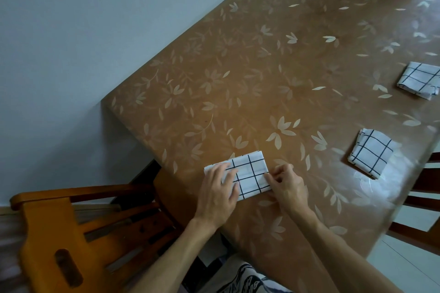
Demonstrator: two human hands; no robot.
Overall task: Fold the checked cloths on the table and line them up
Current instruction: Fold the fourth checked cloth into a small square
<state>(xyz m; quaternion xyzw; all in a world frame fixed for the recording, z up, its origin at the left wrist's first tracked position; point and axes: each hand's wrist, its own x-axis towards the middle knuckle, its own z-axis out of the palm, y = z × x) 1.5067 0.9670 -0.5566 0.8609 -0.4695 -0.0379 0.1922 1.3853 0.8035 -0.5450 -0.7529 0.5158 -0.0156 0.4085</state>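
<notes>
A white cloth with black checks point(251, 175) lies folded into a rectangle near the table's front left corner. My left hand point(219, 191) rests flat on its left half, fingers spread. My right hand point(285, 184) pinches the cloth's right edge between thumb and fingers. Two other checked cloths lie folded into small squares to the right: one point(370, 152) near the front edge, one point(420, 78) farther back at the frame's right side.
The brown table point(262, 66) has a glossy cover with a pale leaf pattern. A wooden chair point(78, 233) stands at the left end of the table. Another chair point(426, 192) is at the right. A grey wall runs along the table's far side.
</notes>
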